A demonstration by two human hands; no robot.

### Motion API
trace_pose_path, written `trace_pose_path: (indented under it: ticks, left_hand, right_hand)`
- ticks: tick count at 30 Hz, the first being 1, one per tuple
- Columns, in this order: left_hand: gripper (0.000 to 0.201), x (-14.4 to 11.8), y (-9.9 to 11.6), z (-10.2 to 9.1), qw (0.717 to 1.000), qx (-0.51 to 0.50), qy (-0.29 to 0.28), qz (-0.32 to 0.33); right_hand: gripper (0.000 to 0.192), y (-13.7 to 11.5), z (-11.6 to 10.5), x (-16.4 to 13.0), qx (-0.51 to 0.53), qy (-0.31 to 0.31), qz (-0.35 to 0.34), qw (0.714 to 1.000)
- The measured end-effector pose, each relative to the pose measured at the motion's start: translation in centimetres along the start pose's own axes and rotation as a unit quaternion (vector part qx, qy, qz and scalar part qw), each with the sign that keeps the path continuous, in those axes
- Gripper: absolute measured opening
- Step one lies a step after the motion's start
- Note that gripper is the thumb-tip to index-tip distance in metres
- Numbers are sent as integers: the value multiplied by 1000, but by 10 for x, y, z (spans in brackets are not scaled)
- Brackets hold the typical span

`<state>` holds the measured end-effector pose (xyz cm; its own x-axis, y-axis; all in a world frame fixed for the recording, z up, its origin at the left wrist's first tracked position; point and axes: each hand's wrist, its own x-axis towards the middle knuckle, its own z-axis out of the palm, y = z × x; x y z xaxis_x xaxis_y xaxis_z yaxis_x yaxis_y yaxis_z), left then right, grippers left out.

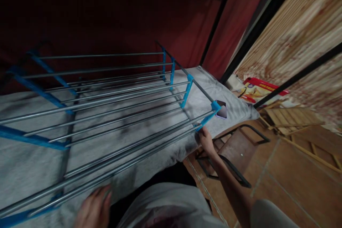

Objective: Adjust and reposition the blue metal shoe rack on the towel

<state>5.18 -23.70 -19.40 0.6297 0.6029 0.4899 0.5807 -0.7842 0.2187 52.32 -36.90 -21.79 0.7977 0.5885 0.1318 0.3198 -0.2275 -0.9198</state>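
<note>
Grey cloth (32, 171) covers the broad surface on which a metal rack (107, 103) lies, the biggest thing in view. Its long axis runs from the lower left, by the left hand, up toward the right, where the right hand meets it. The silver rods (114, 94) all run along that same line, tiers of them stacked one over another, and blue plastic brackets (32, 139) cross them at intervals.

The right hand (205, 139) reaches out on a straight arm and closes on the rack's near right corner, just below the blue corner piece (215, 107); how the fingers wrap cannot be told. A small dark object (222, 109) rests on the cloth just beyond that corner.

The left hand (93, 210), blurred, sits at the lowest rods' near end, fingers spread and touching or almost touching them; whether it grips cannot be told.

Beyond the right hand, past the cloth's edge, a red and yellow package (258, 91) lies by wooden slats (288, 117) on a tiled floor. Below the right forearm stands a dark metal frame (232, 149).
</note>
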Motion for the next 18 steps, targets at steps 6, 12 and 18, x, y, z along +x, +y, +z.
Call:
trace_pose_path:
  ticks: [6, 12, 18]
  left_hand:
    - [44, 100, 85, 82, 979, 9, -185, 85]
    - [38, 142, 105, 106, 968, -30, -236, 78]
    - [29, 139, 94, 106, 970, -97, -218, 47]
  right_hand:
    - [36, -7, -2, 3, -9, 0, 5, 1000]
    - [35, -13, -3, 5, -14, -10, -1, 1000]
    - [34, -20, -1, 0, -20, -16, 3, 1000]
